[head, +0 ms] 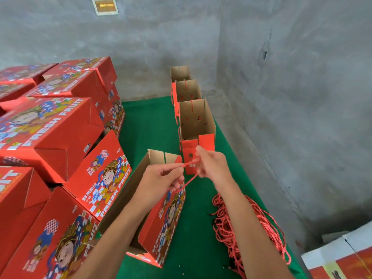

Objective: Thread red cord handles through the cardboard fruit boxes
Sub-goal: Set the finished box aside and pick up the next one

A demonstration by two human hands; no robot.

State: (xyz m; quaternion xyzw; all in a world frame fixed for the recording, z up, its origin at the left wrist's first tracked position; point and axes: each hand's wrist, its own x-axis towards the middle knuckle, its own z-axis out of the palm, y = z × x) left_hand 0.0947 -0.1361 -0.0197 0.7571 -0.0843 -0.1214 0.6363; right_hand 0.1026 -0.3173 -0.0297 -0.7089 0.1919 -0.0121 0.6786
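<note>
Head view: left hand [161, 178] and right hand [211, 164] are pinching one red cord [190, 179] above an open fruit box [161, 224]. Beyond them, three open boxes [196, 121] are standing; beneath the right forearm, a cord pile [227, 228] is lying on the counter [153, 125].

One head-worn wide-angle view looks forward and down. It sits close above the green counter [153, 125]. A grey wall corner [219, 57] lies ahead.
</note>
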